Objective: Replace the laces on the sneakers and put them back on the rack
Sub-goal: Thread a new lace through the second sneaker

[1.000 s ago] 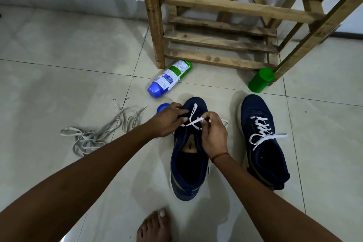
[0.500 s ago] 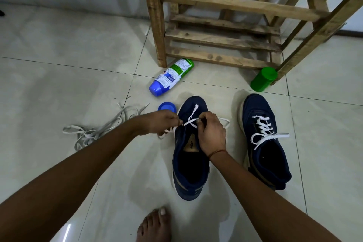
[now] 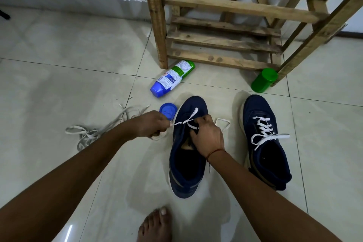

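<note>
- Two navy sneakers sit on the tiled floor point(image 3: 59, 84): the laced sneaker point(image 3: 255, 108) at 3 o'clock is fully threaded, while the half-laced sneaker point(image 3: 193, 104) at centre is threaded through its lowest eyelets only.
- One end of the white lace point(image 3: 189, 119) is gripped in the clenched left hand point(image 3: 155, 125), just off the shoe's 9 o'clock side, and is drawn taut to the eyelets.
- The right hand point(image 3: 206, 137) is laid over the tongue with its fingers curled. The lace's other run appears to be pinched there, and a slack loop is seen at the shoe's 3 o'clock edge.
- The step in hand is judged to be an early crossing on the second shoe. Racking has not yet been begun.
- For the next move, the slack must be evened and an end aimed into the next eyelet up on the opposite row, with the shoe steadied.
- A blue cap point(image 3: 167, 111) lies just beside the toe at 10 o'clock, and a spray bottle point(image 3: 172, 76) lies on its side at 11 o'clock.
- The wooden rack point(image 3: 225, 6) stands at 12 o'clock, with a green cap point(image 3: 264, 80) near its foot at 1 o'clock.
- The old laces point(image 3: 88, 133) are heaped at 9 o'clock, near the left forearm, and could be snagged.
- A bare foot point(image 3: 155, 224) is planted at 6 o'clock. Bare tile for the elbows is seen at 4 and 8 o'clock.
</note>
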